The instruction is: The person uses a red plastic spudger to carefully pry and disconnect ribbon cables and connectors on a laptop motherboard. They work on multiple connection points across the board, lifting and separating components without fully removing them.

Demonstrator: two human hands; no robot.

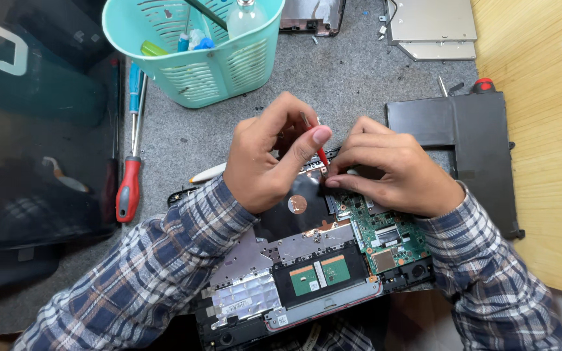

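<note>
An opened laptop base (307, 273) lies before me on a grey felt mat, its green circuit board (385, 237) and black fan area exposed. My left hand (271, 159) grips a small red-handled screwdriver (321, 153), with its tip pointing down at the top edge of the board. My right hand (391, 169) rests on the board beside the tip, fingers pinched close together against the spot where the screwdriver touches. Whether those fingers hold a screw I cannot tell. Both arms wear plaid sleeves.
A teal basket (196, 71) with tools and a bottle stands at the back. A red-handled screwdriver (129, 185) and a blue one lie left. A black battery pack (469, 143) lies right, and metal drive parts (434, 26) lie behind it. Wooden tabletop (541, 130) at right.
</note>
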